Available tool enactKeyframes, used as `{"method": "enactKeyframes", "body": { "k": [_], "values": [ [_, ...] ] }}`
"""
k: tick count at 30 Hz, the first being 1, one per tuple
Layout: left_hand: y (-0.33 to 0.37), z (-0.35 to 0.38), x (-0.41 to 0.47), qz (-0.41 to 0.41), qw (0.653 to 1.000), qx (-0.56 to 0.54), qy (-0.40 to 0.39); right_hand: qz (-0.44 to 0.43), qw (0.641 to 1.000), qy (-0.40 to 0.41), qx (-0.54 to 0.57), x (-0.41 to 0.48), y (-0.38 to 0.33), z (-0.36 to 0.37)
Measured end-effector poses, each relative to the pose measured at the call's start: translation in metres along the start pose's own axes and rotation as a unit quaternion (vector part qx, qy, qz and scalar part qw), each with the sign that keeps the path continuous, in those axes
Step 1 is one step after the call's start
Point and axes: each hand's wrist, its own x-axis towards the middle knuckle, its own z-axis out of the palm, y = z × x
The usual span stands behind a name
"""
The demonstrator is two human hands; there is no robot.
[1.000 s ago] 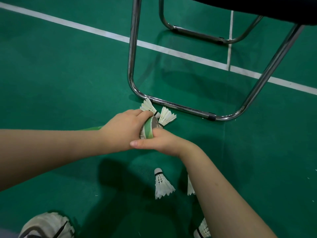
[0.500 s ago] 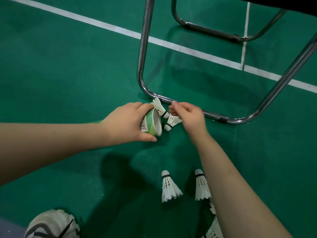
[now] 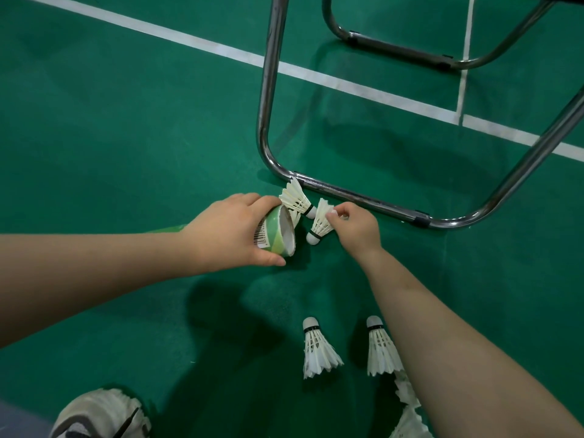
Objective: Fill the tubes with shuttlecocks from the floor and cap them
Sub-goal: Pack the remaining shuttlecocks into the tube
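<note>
My left hand (image 3: 230, 232) grips a green tube (image 3: 278, 232) near its open mouth, which faces right; most of the tube is hidden behind my hand and arm. My right hand (image 3: 354, 227) pinches the feathers of a white shuttlecock (image 3: 319, 224), its cork pointing down-left just right of the tube mouth. A second shuttlecock (image 3: 297, 199) lies on the floor right behind the tube, against the chair frame. Two more shuttlecocks (image 3: 316, 350) (image 3: 380, 349) lie on the floor below my hands, corks pointing away. Further feathers (image 3: 407, 415) show under my right forearm.
A chrome chair frame (image 3: 268, 90) stands on the green court floor just beyond my hands, its floor bar (image 3: 363, 200) running right behind the shuttlecocks. White court lines (image 3: 347, 83) cross the floor farther back. My shoe (image 3: 101, 415) sits at the bottom left.
My right hand left the tube mouth, reached right to the chair's floor bar and took hold of a shuttlecock by its feathers. The left hand kept the tube about where it was.
</note>
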Motion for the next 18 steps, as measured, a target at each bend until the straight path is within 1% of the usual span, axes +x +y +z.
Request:
{"method": "enactKeyframes", "body": {
  "k": [2, 4, 6, 8, 10, 14, 18],
  "values": [
    [0.0, 0.0, 0.0, 0.0, 1.0, 0.0, 0.002, -0.012, 0.999, 0.022, 0.026, -0.003, -0.004, -0.004],
    [0.0, -0.001, 0.0, -0.003, 1.0, 0.003, 0.003, -0.014, 0.995, 0.056, 0.081, -0.004, -0.01, -0.012],
    [0.0, -0.002, 0.0, -0.003, 1.0, 0.002, 0.006, -0.01, 0.98, 0.089, 0.177, -0.005, -0.022, -0.024],
    [0.0, -0.003, -0.001, -0.004, 1.0, -0.002, 0.013, -0.025, 0.958, 0.1, 0.267, -0.009, -0.037, -0.037],
    [0.0, -0.005, -0.002, -0.005, 1.0, -0.004, 0.017, -0.062, 0.946, 0.069, 0.31, -0.015, -0.05, -0.048],
    [0.0, -0.009, -0.005, -0.005, 1.0, -0.011, 0.025, -0.138, 0.932, -0.046, 0.331, -0.032, -0.066, -0.054],
    [0.0, -0.012, -0.008, -0.004, 1.0, -0.011, 0.027, -0.164, 0.921, -0.099, 0.339, -0.052, -0.072, -0.039]
  ]
}}
